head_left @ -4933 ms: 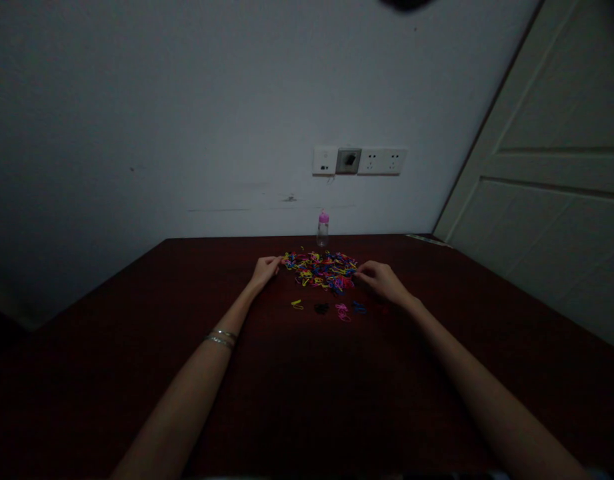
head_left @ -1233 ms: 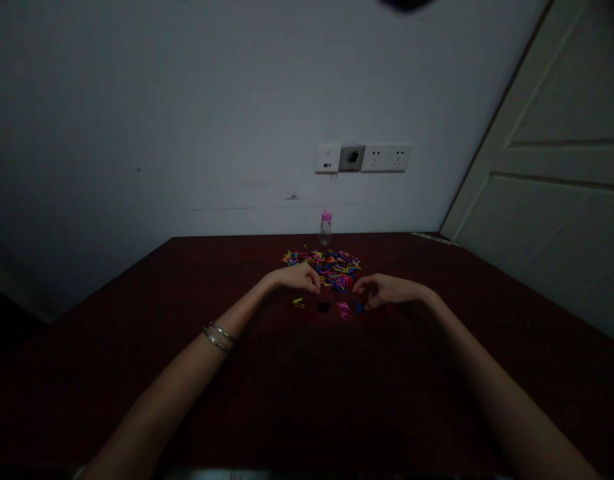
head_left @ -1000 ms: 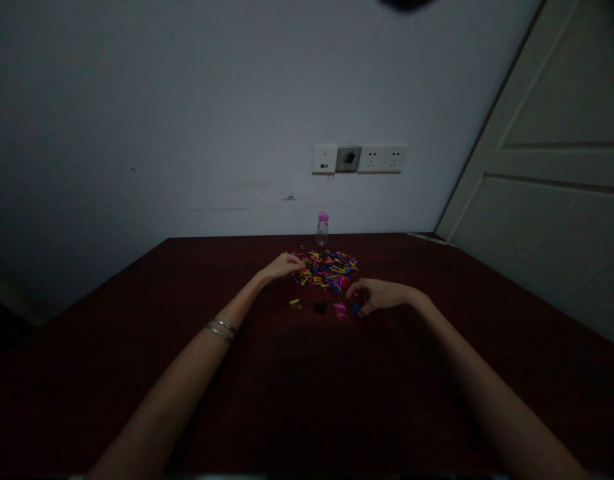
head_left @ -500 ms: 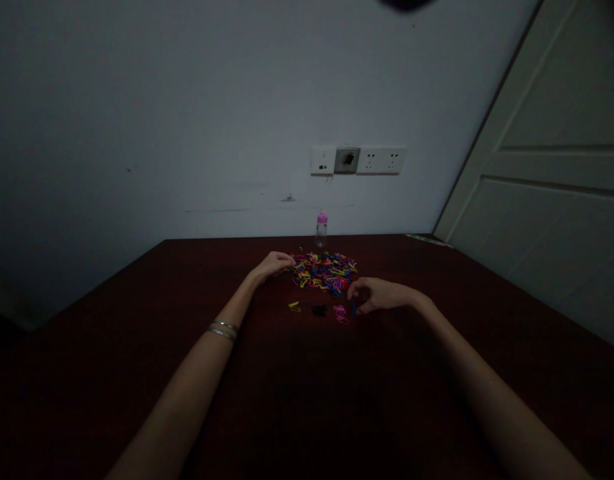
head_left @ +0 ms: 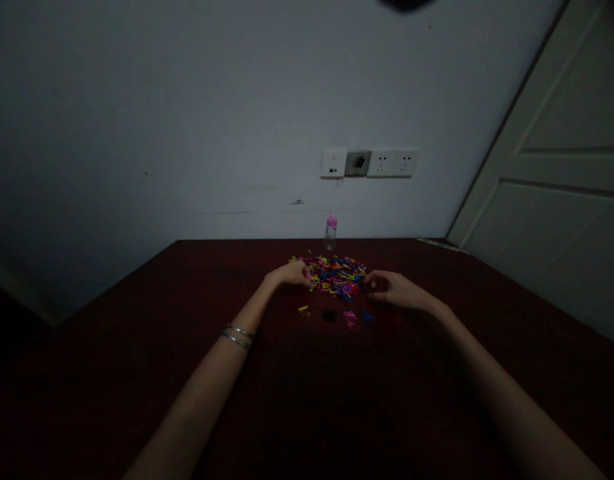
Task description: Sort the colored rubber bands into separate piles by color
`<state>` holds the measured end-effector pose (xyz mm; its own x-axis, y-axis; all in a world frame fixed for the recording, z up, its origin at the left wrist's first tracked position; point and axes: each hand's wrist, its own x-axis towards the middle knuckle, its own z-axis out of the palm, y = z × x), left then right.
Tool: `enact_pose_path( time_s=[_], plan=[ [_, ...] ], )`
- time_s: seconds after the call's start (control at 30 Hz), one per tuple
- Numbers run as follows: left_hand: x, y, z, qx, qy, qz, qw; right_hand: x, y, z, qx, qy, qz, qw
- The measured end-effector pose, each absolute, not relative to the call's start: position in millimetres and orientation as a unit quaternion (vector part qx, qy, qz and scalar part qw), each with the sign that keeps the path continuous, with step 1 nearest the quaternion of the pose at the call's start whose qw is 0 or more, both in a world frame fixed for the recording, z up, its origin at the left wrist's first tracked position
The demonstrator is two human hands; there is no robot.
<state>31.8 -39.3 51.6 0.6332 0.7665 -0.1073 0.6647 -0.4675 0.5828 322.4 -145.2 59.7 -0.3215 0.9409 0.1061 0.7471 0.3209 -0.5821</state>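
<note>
A heap of thin, looped rubber bands [head_left: 337, 273] in many colours lies on the dark red table. At its left edge is my left hand [head_left: 293, 274], fingers bent down and closed among the bands; its fingertips are hidden. Beside the heap's right edge my right hand [head_left: 394, 291] curves with thumb and fingers apart, and I see nothing between them. In front lie small separate groups: a yellow band [head_left: 303, 311], black bands [head_left: 329, 315], pink bands [head_left: 351, 320] and blue bands [head_left: 367, 317]. A faint red band [head_left: 397, 319] shows below my right hand.
Behind the heap stands a clear bottle with a pink cap [head_left: 331, 233], close to the wall. Sockets [head_left: 391, 163] are set in the wall above the table [head_left: 307, 400]. A panelled door [head_left: 551, 180] rises at the right.
My right hand has let go of the blue bands and moved up to the heap's right edge. My left hand has shifted inward, its fingers now bent down. The view has turned slightly left.
</note>
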Motion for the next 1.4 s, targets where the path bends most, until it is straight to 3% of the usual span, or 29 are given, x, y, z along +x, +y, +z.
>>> enact_pose_path(
  time_s=[0.2,0.8,1.03,1.17,1.4],
  plan=[
    [41.5,-47.3,50.7,0.859,0.442,0.087,0.243,323.9,-141.2,53.6,-0.543,-0.785,0.189,0.232],
    [22.1,-36.6,67.0,0.844,0.386,0.132,0.349,330.8,-133.4,42.5,-0.541,-0.784,0.171,0.252],
    [18.9,-55.7,83.0,0.818,0.392,-0.068,0.416,327.5,-137.4,49.2,-0.543,-0.786,0.17,0.241],
    [23.4,-65.5,84.1,0.794,0.408,-0.121,0.434,326.5,-138.6,50.2,-0.551,-0.781,0.174,0.237],
    [13.9,-57.3,81.8,0.785,0.407,-0.004,0.466,328.1,-134.4,47.1,-0.544,-0.786,0.162,0.245]
  ],
)
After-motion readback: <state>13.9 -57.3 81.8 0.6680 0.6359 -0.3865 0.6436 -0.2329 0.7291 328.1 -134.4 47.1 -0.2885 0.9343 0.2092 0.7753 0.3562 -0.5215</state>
